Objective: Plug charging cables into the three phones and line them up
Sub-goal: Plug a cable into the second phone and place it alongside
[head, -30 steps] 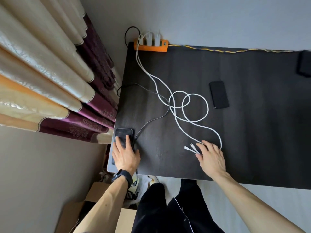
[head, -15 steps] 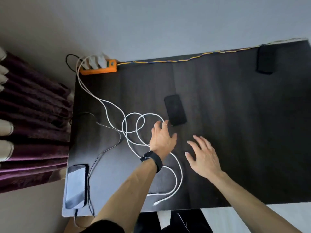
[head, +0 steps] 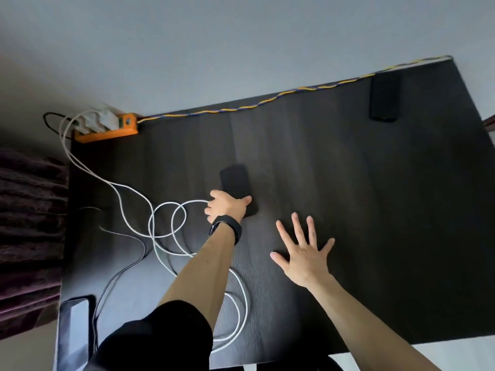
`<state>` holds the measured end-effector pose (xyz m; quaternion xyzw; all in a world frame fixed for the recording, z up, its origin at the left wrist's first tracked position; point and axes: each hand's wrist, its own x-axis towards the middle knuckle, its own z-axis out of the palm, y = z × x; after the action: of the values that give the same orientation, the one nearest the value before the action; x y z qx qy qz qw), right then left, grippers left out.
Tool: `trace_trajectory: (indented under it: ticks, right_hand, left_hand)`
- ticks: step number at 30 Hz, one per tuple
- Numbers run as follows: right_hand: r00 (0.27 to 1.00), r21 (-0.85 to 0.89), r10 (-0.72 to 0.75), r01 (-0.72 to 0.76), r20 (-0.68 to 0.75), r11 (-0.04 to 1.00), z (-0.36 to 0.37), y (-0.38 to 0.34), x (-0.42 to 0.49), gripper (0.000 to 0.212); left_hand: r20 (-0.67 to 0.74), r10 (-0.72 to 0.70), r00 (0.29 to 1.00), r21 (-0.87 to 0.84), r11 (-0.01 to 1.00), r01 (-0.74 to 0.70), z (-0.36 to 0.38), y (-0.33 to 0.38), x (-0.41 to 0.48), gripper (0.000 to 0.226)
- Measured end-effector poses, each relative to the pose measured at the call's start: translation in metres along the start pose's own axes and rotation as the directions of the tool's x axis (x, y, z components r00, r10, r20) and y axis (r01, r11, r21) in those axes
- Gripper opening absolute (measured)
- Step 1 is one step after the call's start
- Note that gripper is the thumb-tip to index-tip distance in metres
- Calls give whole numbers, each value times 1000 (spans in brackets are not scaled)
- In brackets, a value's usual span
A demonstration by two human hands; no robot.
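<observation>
A black phone lies mid-table, and my left hand, with a black watch on its wrist, grips the phone's near end. My right hand hovers flat with fingers spread over the bare table, to the right of that phone. A second phone sits at the near left corner with a dark cable running to it. A third dark phone lies at the far right edge. White charging cables loop from the orange power strip under my left arm.
The dark table stands against a grey wall. A yellow-blue twisted cord runs along its back edge. Purple curtains hang at the left, close to the table's side.
My left hand left the phone at the near left corner, crossed over the cables and closed on the middle phone. My right hand let go of the white cable ends and lifted, fingers spread.
</observation>
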<state>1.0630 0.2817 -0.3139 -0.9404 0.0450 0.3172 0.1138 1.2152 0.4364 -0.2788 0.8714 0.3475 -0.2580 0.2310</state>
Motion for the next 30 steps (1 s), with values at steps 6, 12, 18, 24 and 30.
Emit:
trace_trajectory:
  ticks: [6, 12, 18, 24, 30]
  right_hand:
    - [1000, 4, 11, -11, 27, 1000, -5, 0, 1, 80]
    - [997, -21, 40, -39, 64, 999, -15, -6, 2, 84]
    - [994, 198, 45, -63, 95, 978, -34, -34, -22, 70]
    - [972, 349, -164, 214, -169, 912, 14, -115, -115, 37]
    - [956, 103, -294, 292, 1, 951, 84, -166, -164, 36]
  left_hand:
    - [23, 173, 985, -181, 969, -166, -20, 4, -6, 23]
    - [280, 159, 947, -549, 836, 22, -63, -38, -18, 37]
    - [434, 253, 864, -751, 632, 192, -125, -155, -57, 19]
    - [417, 189, 889, -847, 435, 305, -141, -305, -70, 36]
    - [446, 103, 889, -860, 326, 394, -122, -405, -81, 30]
